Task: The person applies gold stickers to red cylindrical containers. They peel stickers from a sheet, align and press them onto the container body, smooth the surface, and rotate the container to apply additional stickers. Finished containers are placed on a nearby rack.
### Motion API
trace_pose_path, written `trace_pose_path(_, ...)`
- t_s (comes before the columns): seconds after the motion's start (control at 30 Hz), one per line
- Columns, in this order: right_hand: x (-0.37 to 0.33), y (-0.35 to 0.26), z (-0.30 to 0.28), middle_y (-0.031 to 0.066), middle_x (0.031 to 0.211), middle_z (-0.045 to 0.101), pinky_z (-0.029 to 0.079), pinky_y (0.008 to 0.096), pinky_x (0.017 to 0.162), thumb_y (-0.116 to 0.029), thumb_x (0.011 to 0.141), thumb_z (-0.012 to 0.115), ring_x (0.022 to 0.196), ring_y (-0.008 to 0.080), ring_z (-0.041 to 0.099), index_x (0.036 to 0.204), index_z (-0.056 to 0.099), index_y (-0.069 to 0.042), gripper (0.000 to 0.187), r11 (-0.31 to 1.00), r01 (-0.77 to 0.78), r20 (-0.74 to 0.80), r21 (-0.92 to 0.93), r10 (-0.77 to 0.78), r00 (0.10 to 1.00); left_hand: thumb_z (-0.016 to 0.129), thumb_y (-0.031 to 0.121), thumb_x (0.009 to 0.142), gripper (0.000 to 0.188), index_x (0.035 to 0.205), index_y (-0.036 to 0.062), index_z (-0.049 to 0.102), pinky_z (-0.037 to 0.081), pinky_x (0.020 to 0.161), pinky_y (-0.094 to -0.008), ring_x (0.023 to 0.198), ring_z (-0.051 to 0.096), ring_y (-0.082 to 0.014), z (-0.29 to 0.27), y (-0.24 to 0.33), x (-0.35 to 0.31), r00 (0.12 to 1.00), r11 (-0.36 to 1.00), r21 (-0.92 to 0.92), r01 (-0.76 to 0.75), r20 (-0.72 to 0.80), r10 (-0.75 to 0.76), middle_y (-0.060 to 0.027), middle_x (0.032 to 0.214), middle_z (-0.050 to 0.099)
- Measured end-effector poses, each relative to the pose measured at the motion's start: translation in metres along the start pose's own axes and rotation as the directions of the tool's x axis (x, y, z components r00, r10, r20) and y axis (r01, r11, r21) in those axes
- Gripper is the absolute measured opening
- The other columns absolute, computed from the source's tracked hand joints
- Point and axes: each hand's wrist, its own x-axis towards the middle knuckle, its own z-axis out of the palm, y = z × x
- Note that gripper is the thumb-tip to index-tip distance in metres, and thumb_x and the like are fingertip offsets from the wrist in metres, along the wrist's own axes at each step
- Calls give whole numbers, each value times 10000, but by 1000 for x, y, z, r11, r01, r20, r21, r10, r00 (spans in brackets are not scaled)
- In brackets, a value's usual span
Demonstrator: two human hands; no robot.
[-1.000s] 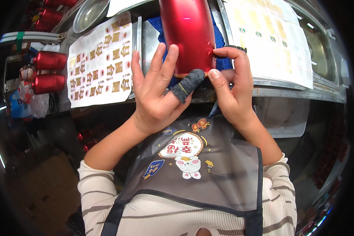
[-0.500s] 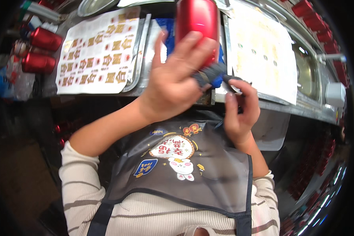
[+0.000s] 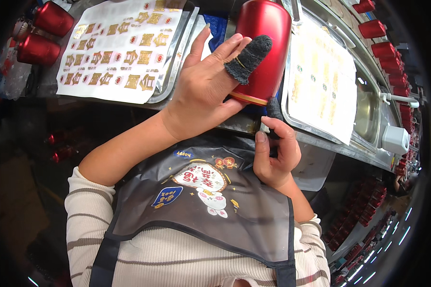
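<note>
Nearest lies the dark apron (image 3: 254, 215) over a striped top, its upper part almost meeting the counter's front edge (image 3: 364, 157), so the hands work over a narrow gap there. The right hand (image 3: 278, 155) hovers by that edge, curled, thumb and forefinger pinched on a small pale piece (image 3: 265, 127); another of its fingers wears a dark finger sleeve (image 3: 274, 108) beside the container's near end. The left hand (image 3: 196, 93) reaches over the edge with fingers fanned wide, one in a dark knitted cover (image 3: 250, 60) that lies in front of the container; its thumb is at the gold-rimmed near end, though whether it presses there cannot be told.

The red container (image 3: 268, 43) leans slightly, just right of the left hand and beyond the right one, a blue cloth (image 3: 217, 27) showing beside it. Sideways room is tight: a tray (image 3: 176, 61) with a gold-printed sheet (image 3: 112, 52) flanks it on the left, and another printed sheet (image 3: 321, 81) sits close on the right.

Farther out are two red vessels (image 3: 39, 49) at left, a basin (image 3: 366, 122) and white box (image 3: 396, 139) at right, then rows of red containers (image 3: 385, 49).
</note>
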Motion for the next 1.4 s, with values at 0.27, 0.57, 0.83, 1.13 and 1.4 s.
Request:
trace_pose_path(0.27,53,-17,-33,-12,633,550,388,298,457,-30,725,657,462,142,514,1038,656,-27,313,783,537,527,-315,-327,785,769,115,662,793,1401,56,488,203,1161,-557,1310,509,-294,5,4,0,998,996,-70,55,1,-55,-145,1382,557)
trace_pose_path(0.57,61,-16,9,8,615,587,426,343,484,-181,749,616,534,182,590,836,593,-59,152,474,782,759,-405,-303,576,729,164,801,793,1458,-43,336,85,1184,-555,1455,305,-322,2,13,-22,972,965,242,104,181,-150,-183,1517,399)
trace_pose_path(0.83,47,-21,-69,0,618,496,416,310,412,-148,779,644,466,154,564,1039,608,-76,273,827,454,485,-331,-264,834,841,224,700,1084,1531,-6,184,72,1169,-585,1451,300,-351,-8,26,6,961,991,67,115,243,-128,-219,1528,363)
trace_pose_path(1.13,120,167,-146,145,905,680,517,404,781,-213,817,678,867,325,664,995,722,-76,229,823,-388,-122,-415,373,920,899,352,668,1221,1534,-41,133,93,1184,-539,1408,396,-299,4,26,32,958,986,167,11,282,-59,-200,1508,412)
trace_pose_path(1.4,220,281,-166,184,1207,587,478,459,952,-305,807,636,1125,362,597,1142,702,-135,382,466,-386,-9,-796,629,778,911,389,619,1225,1531,-7,196,123,1138,-624,1396,384,-334,5,21,27,945,984,89,152,278,-171,-202,1486,403)
